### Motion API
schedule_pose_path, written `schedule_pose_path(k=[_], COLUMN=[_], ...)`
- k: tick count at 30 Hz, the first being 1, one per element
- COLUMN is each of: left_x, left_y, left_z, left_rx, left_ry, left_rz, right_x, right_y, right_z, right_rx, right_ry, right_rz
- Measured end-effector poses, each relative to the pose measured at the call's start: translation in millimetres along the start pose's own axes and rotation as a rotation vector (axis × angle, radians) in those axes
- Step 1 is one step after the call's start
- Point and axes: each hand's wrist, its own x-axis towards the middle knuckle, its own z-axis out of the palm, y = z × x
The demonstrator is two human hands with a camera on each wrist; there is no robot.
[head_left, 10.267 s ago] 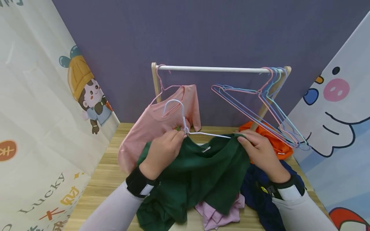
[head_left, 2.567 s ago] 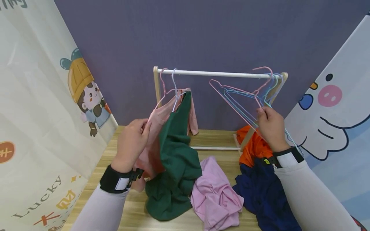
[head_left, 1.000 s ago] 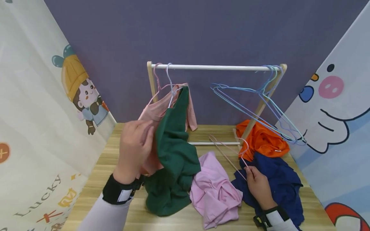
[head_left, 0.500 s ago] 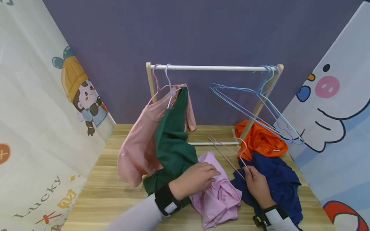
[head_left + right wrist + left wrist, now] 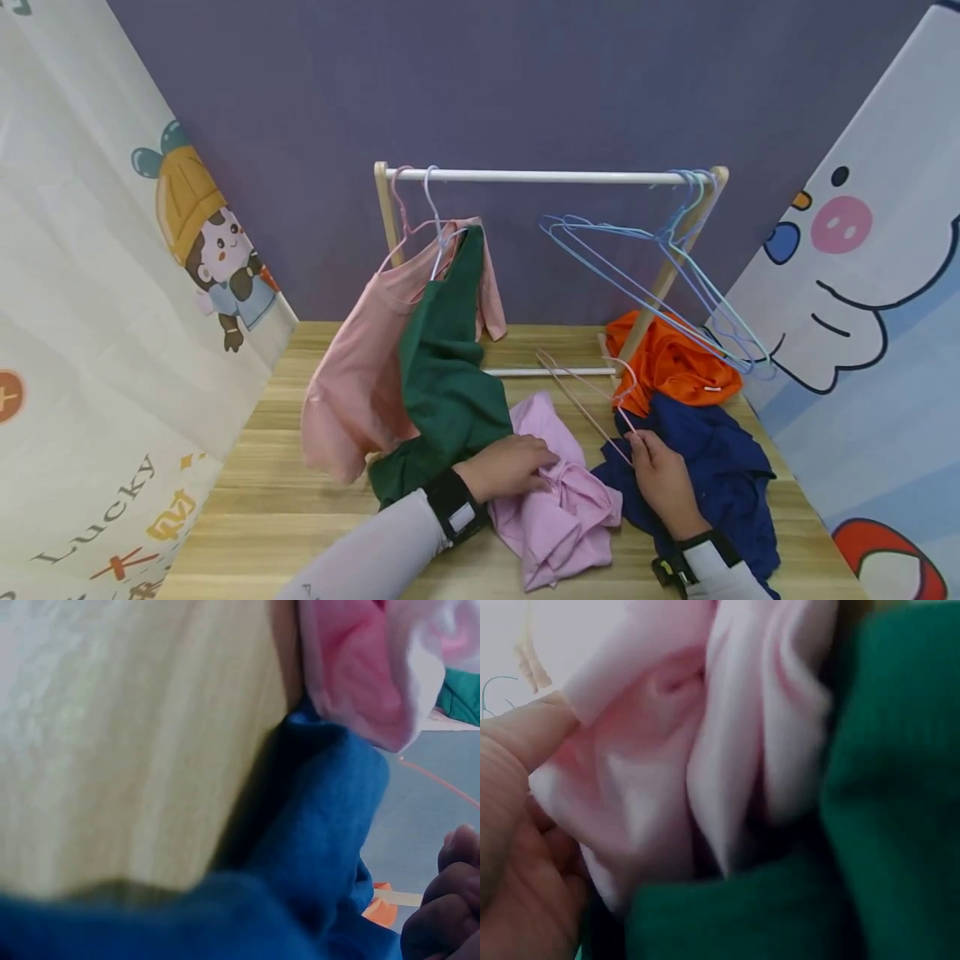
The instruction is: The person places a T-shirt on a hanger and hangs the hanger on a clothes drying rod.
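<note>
My left hand (image 5: 510,467) pinches the crumpled lilac garment (image 5: 558,533) lying on the table; in the left wrist view the thumb lies on one side of the pale pink cloth (image 5: 645,772) and the fingers on the other. My right hand (image 5: 663,483) grips a pink clothes hanger (image 5: 585,408) by one arm, low over the dark blue garment (image 5: 720,467). The hanger's hook points away from me. A green shirt (image 5: 453,367) on a white hanger and a pink shirt (image 5: 360,367) on a pink hanger hang at the left end of the rail.
The white rail (image 5: 540,176) of the small wooden rack runs across the back. Several blue and mint hangers (image 5: 667,242) hang at its right end. An orange garment (image 5: 675,358) lies by the rack's right leg. Printed curtains flank the wooden table (image 5: 247,500).
The green shirt, earlier held in both hands, now hangs on the rail. My right hand has brought the pink hanger down from the rail. My left hand has moved from the pink shirt to the lilac garment.
</note>
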Motion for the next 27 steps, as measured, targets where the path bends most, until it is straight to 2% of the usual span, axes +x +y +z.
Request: schedule_pose_path(k=[3, 5, 13, 18, 22, 25, 27], left_x=[-0.9, -1.2, -6.0, -13.1, -18.9, -24.2, -28.5], left_y=[-4.3, -6.5, -8.4, -7.7, -6.2, -4.1, -2.7], left_z=[-3.3, -7.2, -38.2, -65.8, -90.8, -113.3, -129.7], left_rx=[-0.017, -0.061, -0.312, -0.413, -0.473, -0.532, -0.566], left_ry=[0.042, 0.071, 0.145, 0.227, 0.338, 0.408, 0.436], left_rz=[0.009, 0.006, -0.131, -0.179, -0.23, -0.262, -0.259], right_x=[-0.4, -0.9, -0.4, -0.7, -0.1, -0.1, -0.6], right_y=[-1.0, -1.4, 0.5, -0.2, -0.5, 0.0, 1.2], right_z=[0.4, 0.1, -0.1, -1.1, -1.0, -0.6, -0.4], right_rx=[0.007, 0.012, 0.011, 0.015, 0.017, 0.024, 0.028], right_ry=[-0.012, -0.022, -0.011, -0.022, -0.018, -0.001, 0.014], right_rz=[0.016, 0.026, 0.003, -0.002, -0.011, -0.033, -0.047])
